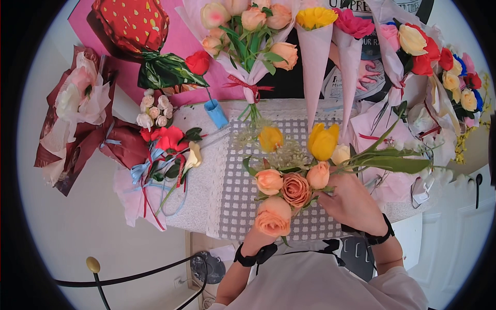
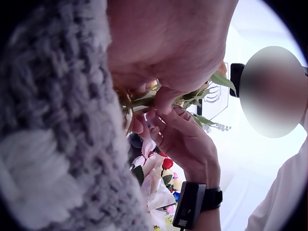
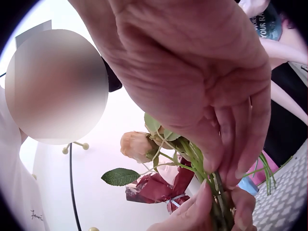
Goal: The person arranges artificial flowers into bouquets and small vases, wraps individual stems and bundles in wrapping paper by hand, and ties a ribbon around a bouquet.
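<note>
A loose bunch of artificial flowers stands over the checked mat: peach roses (image 1: 274, 217), a darker rose (image 1: 296, 189), yellow tulips (image 1: 324, 142) and long green leaves (image 1: 392, 163). My left hand (image 1: 258, 238) grips the stems from below, mostly hidden by the blooms in the head view. Just above it, my right hand (image 1: 356, 201) pinches the same green stems (image 3: 219, 192) between thumb and fingers, as the right wrist view shows. In the left wrist view, the fingers of both hands meet around the stems.
Wrapped bouquets line the far edge, among them peach roses (image 1: 253, 19) and a yellow flower cone (image 1: 316, 57). Loose red flowers and ribbons (image 1: 170, 139) lie on the left, near a maroon-wrapped bouquet (image 1: 77, 113). Pink paper (image 1: 385, 124) lies right. Another person's hand (image 1: 366, 75) rests beyond the table.
</note>
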Motion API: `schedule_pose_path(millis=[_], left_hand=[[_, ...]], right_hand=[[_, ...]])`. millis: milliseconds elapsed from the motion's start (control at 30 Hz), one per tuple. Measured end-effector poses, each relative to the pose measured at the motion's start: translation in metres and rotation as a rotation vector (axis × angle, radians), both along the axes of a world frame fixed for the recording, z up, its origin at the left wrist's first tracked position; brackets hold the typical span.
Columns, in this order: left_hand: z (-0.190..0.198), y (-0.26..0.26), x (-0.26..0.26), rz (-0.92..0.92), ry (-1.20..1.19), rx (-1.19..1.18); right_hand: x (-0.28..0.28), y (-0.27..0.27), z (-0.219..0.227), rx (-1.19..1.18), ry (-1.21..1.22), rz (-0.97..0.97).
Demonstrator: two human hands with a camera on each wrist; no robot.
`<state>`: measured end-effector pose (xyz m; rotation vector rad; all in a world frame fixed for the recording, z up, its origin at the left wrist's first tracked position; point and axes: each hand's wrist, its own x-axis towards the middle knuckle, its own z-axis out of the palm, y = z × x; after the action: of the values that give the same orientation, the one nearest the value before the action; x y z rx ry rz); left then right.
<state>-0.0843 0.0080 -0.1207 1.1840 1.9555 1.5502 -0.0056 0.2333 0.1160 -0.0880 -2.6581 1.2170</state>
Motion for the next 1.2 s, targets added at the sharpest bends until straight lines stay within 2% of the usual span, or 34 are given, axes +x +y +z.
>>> schedule_pose_path(millis=[133, 200, 333, 400, 433, 467, 500, 533, 567, 600, 633, 700, 733, 800, 867, 933, 1033, 1067, 1100, 1133, 1200], left_hand=[[0.014, 0.006, -0.002, -0.074, 0.042, -0.012], [0.012, 0.009, -0.003, -0.062, -0.279, -0.036], [-0.006, 0.002, -0.002, 0.012, -0.358, -0.126], [0.002, 0.007, -0.006, -0.045, -0.341, -0.062], [0.009, 0.005, -0.003, -0.037, -0.339, -0.058], [0.050, 0.006, 0.002, 0.033, -0.257, -0.001], [0.072, 0.006, 0.004, 0.101, -0.175, 0.054], [0.057, 0.004, 0.003, 0.105, -0.177, 0.053], [0.030, -0.001, 0.000, 0.024, -0.059, 0.025], [0.018, -0.003, -0.002, -0.061, 0.059, -0.003], [0.010, -0.004, -0.001, -0.068, 0.057, -0.006], [0.007, -0.001, -0.001, -0.060, -0.032, 0.010], [0.005, 0.000, 0.000, -0.063, -0.031, 0.009], [-0.003, 0.002, 0.001, -0.024, -0.314, -0.066], [-0.033, -0.004, 0.005, 0.016, -0.288, -0.103], [-0.070, -0.013, 0.008, 0.056, -0.264, -0.142], [-0.093, -0.019, 0.012, -0.027, -0.317, -0.145], [-0.084, -0.017, 0.019, -0.035, -0.133, -0.201], [-0.071, -0.017, 0.024, -0.043, 0.050, -0.256], [-0.057, -0.016, 0.022, -0.043, 0.050, -0.256], [-0.027, -0.010, 0.010, -0.011, 0.095, -0.163]], right_hand=[[0.000, 0.003, -0.007, -0.129, 0.021, -0.021], [0.000, 0.005, -0.009, 0.049, 0.121, 0.043], [0.004, 0.004, -0.014, 0.016, 0.118, -0.012], [0.002, 0.005, -0.007, -0.041, -0.096, 0.021], [0.002, 0.007, -0.004, -0.037, -0.094, 0.030], [0.004, 0.008, -0.002, -0.077, -0.062, 0.037], [0.007, 0.009, 0.000, -0.118, -0.031, 0.042], [0.011, 0.008, 0.003, -0.119, -0.033, 0.046], [0.017, 0.006, 0.005, -0.270, -0.060, -0.066], [0.020, 0.005, 0.005, -0.421, -0.085, -0.182], [0.020, 0.005, 0.003, -0.424, -0.085, -0.189], [0.016, 0.009, -0.002, -0.313, 0.268, -0.058], [0.015, 0.010, 0.001, -0.314, 0.269, -0.060], [0.013, 0.012, 0.011, -0.343, 0.108, -0.054], [0.013, 0.017, 0.005, -0.348, 0.125, -0.019], [0.019, 0.014, 0.002, -0.328, 0.058, -0.069], [0.013, 0.020, 0.016, -0.285, -0.019, 0.007], [0.014, 0.019, 0.018, -0.285, -0.018, 0.006], [0.016, 0.015, 0.020, -0.467, 0.024, -0.017], [0.017, 0.012, 0.020, -0.649, 0.067, -0.040], [0.016, 0.008, 0.017, -0.661, 0.154, -0.054]])
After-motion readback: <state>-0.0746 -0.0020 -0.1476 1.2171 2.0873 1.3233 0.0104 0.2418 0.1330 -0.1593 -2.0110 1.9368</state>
